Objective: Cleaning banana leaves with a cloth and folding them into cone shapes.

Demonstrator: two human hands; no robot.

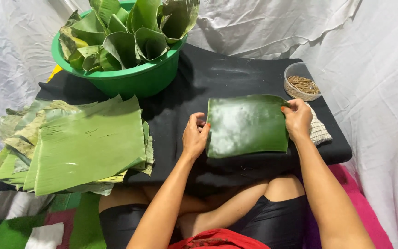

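A glossy dark green square of banana leaf [247, 125] lies flat on a black cloth-covered low table [217, 76]. My left hand [194, 136] pinches its left edge with thumb and fingers. My right hand [296, 118] grips its upper right corner. Both hands hold the same leaf piece, one at each side.
A stack of pale green cut leaf sheets [77, 145] lies at the left. A green plastic basin [137, 78] of folded leaf cones stands at the back left. A clear bowl of small sticks [301, 83] sits at the back right, a checked cloth [319, 131] beside it. White sheeting surrounds the table.
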